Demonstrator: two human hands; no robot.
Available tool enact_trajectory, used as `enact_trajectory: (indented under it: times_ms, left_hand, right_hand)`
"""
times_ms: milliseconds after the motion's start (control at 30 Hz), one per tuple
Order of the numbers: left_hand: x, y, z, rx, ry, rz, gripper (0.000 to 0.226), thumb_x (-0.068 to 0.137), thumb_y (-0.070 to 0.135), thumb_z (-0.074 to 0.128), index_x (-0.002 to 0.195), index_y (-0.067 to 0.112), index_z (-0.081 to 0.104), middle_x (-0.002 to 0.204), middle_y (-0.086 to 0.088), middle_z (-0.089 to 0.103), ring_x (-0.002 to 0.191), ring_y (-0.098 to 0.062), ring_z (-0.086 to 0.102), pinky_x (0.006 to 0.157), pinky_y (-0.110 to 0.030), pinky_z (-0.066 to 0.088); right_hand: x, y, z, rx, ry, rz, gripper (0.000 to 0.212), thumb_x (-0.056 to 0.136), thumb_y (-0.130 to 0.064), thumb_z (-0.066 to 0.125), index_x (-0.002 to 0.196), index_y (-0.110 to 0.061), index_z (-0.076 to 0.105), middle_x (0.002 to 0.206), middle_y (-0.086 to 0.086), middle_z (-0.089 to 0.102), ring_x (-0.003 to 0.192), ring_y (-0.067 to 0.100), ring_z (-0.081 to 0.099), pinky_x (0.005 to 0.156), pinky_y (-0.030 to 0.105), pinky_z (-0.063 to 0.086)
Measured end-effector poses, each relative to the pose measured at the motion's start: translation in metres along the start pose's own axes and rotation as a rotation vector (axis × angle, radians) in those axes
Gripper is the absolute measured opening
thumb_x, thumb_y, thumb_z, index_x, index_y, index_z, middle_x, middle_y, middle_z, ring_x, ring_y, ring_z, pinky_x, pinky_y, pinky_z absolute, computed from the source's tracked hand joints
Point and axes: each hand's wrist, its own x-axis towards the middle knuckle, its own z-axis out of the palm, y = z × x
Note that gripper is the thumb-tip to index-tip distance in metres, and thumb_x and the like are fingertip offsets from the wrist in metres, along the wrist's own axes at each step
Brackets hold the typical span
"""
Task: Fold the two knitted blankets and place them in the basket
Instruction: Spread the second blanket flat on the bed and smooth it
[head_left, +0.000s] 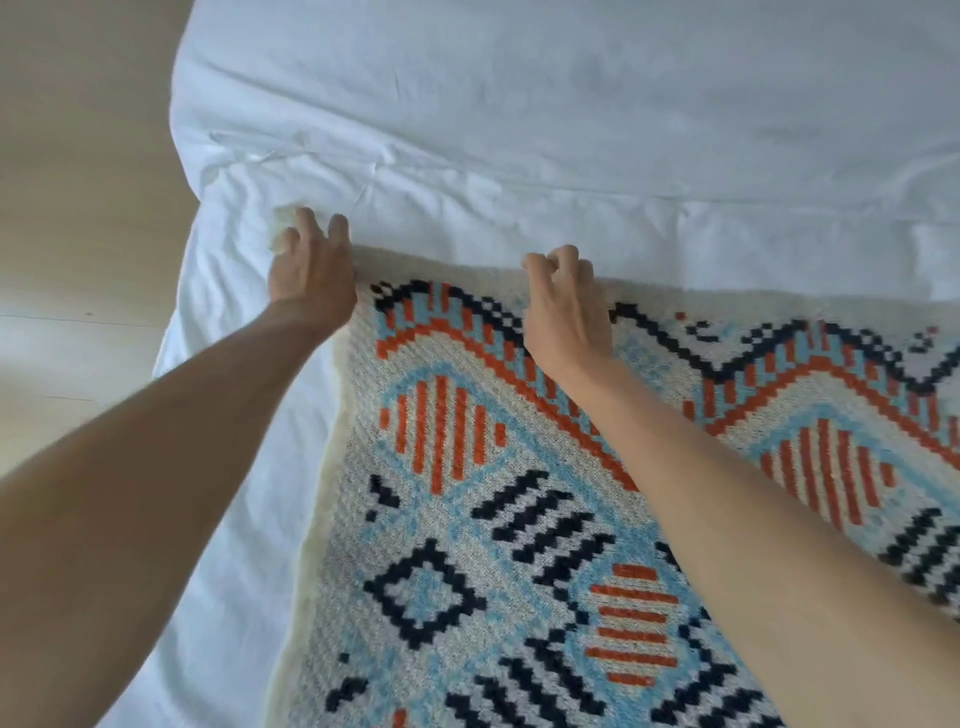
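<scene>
- One knitted blanket (493, 519) is all I can see from here: cream with blue, orange and navy patterning, lying across the white bed (571, 130) from the near right, its far edge running across the middle of the mattress.
- Both hands are at that far edge. The left hand (311, 265) sits on the far left corner, fingers curled down onto a cream bit of cloth; whether it is pinching or only pressing, I cannot tell.
- The right hand (563, 306), a little further right along the same edge, has its fingers bunched narrowly, and looks to be nipping the border.
- By my reckoning the folding is at an early stage: this could be a first fold being squared up, or just spreading out.
- Neither the second blanket nor the basket is in view, so both blankets have yet to reach the basket.
- Pale floor (78, 156) lies beyond the bed on the left.
</scene>
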Motion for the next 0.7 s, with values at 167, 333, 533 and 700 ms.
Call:
enact_trajectory:
  times_ms: [167,333,533,700]
  left_hand:
    - [-0.017,0.008,0.022,-0.029,0.067,0.189,0.055,0.084,-0.005,0.047,0.133,0.016,0.034,0.14,-0.023,0.023,0.122,-0.05,0.036,0.087,-0.064,0.046]
    - [-0.037,0.012,0.043,0.061,0.028,0.401,0.047,0.087,0.019,0.065,0.13,0.009,0.046,0.128,-0.02,0.046,0.112,-0.035,0.05,0.094,-0.053,0.045]
    - [-0.054,0.026,0.043,-0.035,-0.157,0.22,0.049,0.092,0.023,0.05,0.136,0.008,0.034,0.14,-0.014,0.036,0.13,-0.029,0.033,0.106,-0.045,0.033]
    - [-0.118,0.059,0.044,-0.108,-0.108,0.31,0.052,0.091,0.024,0.053,0.139,0.013,0.036,0.145,-0.011,0.033,0.132,-0.029,0.031,0.111,-0.047,0.027]
  right_hand:
    - [-0.009,0.016,0.013,0.027,-0.176,0.077,0.057,0.083,-0.001,0.061,0.134,-0.012,0.039,0.128,0.018,0.043,0.101,0.027,0.054,0.075,0.033,0.055]
    - [-0.015,0.018,0.016,0.095,-0.322,0.056,0.062,0.088,-0.008,0.056,0.143,-0.017,0.029,0.151,0.016,0.02,0.137,0.034,0.024,0.111,0.045,0.024]
    - [-0.056,0.007,0.01,0.02,-0.305,0.039,0.053,0.091,-0.024,0.052,0.14,-0.02,0.034,0.158,0.01,0.002,0.141,0.032,0.018,0.114,0.049,0.018]
    - [-0.123,0.002,0.002,0.046,-0.267,0.081,0.051,0.092,-0.022,0.051,0.14,-0.013,0.036,0.156,0.014,0.01,0.142,0.033,0.015,0.114,0.044,0.006]
